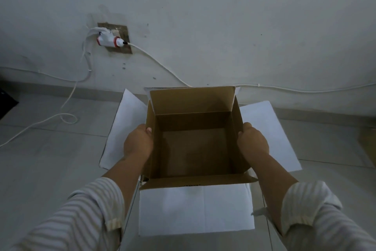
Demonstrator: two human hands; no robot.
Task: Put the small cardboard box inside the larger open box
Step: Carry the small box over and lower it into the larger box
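A brown cardboard box (pixel 193 149), open at the top and empty, is held between my hands. My left hand (pixel 138 142) grips its left wall and my right hand (pixel 253 142) grips its right wall, thumbs over the rim. Its far flap stands up and its near flap folds out toward me. Around it spread the white flaps of the larger box (pixel 268 132) on the left, right and near sides. The brown box covers the larger box's opening, so I cannot tell how deep it sits.
The boxes are on a pale tiled floor next to a white wall. A wall socket with a plug (pixel 110 41) and white cables (pixel 67 117) lies to the far left. A piece of brown cardboard (pixel 368 145) shows at the right edge.
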